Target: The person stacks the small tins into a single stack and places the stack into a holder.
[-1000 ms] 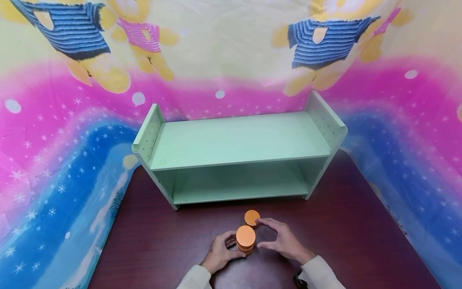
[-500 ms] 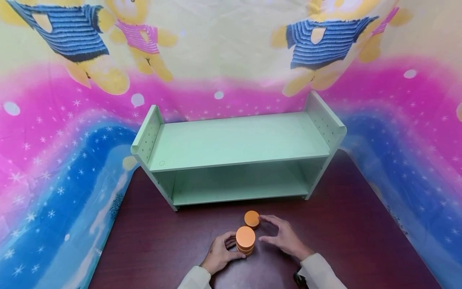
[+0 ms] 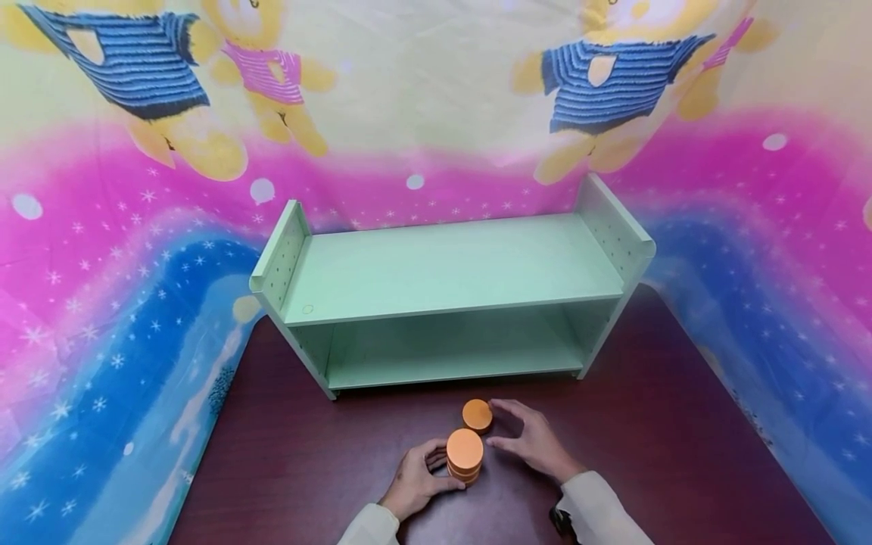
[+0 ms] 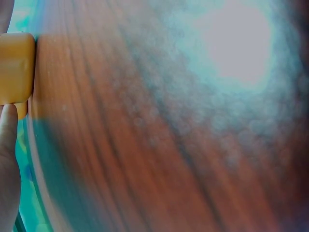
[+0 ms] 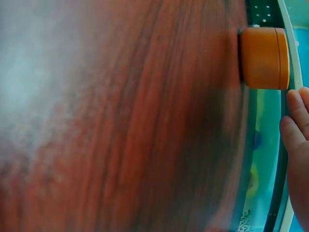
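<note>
In the head view my left hand [image 3: 417, 475] grips the nearer round orange container [image 3: 465, 450], fingers behind its left side and thumb along its front. Grooves ring its side below the flat top. In the left wrist view that container [image 4: 15, 67] shows at the left edge, a fingertip against it. Just behind stands a second, smaller-looking round orange container [image 3: 478, 415], partly overlapped by the first. My right hand [image 3: 534, 439] is beside it on the right, thumb and index finger spread, index tip at its edge. The right wrist view shows an orange container [image 5: 263, 58] with a lid seam.
A pale green two-tier shelf [image 3: 436, 265] with raised side panels stands behind the containers. Everything rests on a dark reddish-brown table [image 3: 286, 454]. A curtain [image 3: 422, 113] printed with bears and snowflakes encloses the back and sides.
My right index fingertip has drawn back from over the rear container's top to its right edge, and the thumb has moved slightly away from the nearer one. My left hand keeps its grip.
</note>
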`<state>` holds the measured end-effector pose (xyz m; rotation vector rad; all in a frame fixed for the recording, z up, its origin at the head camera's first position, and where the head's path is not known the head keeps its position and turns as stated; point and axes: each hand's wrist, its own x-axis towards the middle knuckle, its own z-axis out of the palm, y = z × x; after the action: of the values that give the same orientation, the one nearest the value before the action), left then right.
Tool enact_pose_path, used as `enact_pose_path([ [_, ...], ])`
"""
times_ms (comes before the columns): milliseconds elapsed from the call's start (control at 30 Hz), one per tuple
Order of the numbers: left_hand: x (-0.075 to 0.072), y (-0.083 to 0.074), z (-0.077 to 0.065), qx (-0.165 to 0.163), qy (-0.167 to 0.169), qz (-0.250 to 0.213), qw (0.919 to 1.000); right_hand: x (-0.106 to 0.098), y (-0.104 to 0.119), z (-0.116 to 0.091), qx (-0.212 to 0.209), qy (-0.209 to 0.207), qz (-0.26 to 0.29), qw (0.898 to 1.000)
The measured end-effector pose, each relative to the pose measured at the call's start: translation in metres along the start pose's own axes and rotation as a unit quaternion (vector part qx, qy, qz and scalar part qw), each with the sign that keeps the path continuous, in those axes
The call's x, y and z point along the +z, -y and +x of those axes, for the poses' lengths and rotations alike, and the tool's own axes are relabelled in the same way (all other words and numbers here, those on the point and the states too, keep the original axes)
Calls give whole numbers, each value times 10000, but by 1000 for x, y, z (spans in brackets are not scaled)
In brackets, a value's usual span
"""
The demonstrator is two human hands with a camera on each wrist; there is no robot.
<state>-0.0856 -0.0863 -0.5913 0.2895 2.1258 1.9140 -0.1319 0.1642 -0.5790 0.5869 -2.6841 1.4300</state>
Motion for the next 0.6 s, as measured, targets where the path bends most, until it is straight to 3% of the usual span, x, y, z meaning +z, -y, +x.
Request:
enact_pose_path([
  [267, 0, 2, 2, -64, 1, 53, 10000, 3, -3, 6, 250, -7, -129, 9996],
  [600, 0, 0, 0, -69, -29, -83, 9999, 9, -7, 12, 188, 181, -22, 9997],
])
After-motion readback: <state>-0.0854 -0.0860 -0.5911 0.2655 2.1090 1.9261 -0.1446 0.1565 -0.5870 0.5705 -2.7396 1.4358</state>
